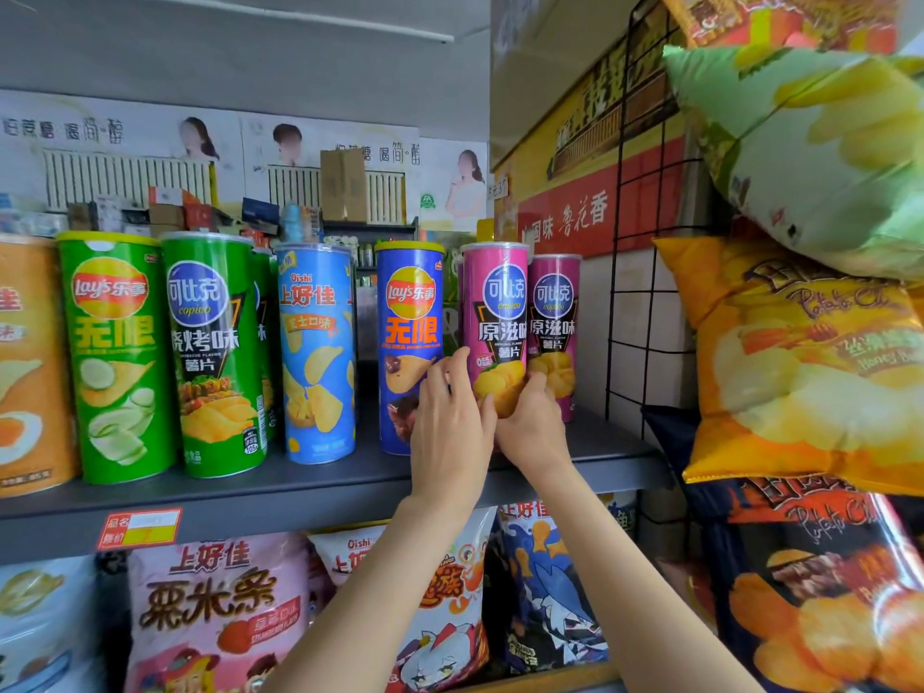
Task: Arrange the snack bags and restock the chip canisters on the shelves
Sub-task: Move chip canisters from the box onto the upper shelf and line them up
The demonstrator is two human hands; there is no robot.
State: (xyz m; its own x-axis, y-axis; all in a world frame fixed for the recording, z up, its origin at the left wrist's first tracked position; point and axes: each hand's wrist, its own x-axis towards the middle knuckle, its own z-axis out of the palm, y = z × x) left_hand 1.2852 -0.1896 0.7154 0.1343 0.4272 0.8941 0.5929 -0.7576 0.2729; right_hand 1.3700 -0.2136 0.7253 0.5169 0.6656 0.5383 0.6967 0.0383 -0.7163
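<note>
A row of chip canisters stands upright on the grey shelf [300, 485]. Both my hands grip the lower part of a pink canister [496, 312] near the shelf's right end: my left hand [450, 417] wraps its left side, my right hand [532, 422] its right side. A second pink canister [555, 322] stands just behind and to the right. A blue Lay's canister [407, 332] stands to the left, partly covered by my left hand. Further left are a light blue Oishi canister [317, 352], two green canisters [215, 352] [117, 357] and an orange one [25, 362].
Snack bags fill the shelf below, among them a pink bag [215, 607] and a blue bag [545, 582]. On the right a black wire rack [645, 272] carries hanging chip bags: green [820, 157], orange [810, 372] and dark [820, 592]. A red price tag [140, 528] sits on the shelf edge.
</note>
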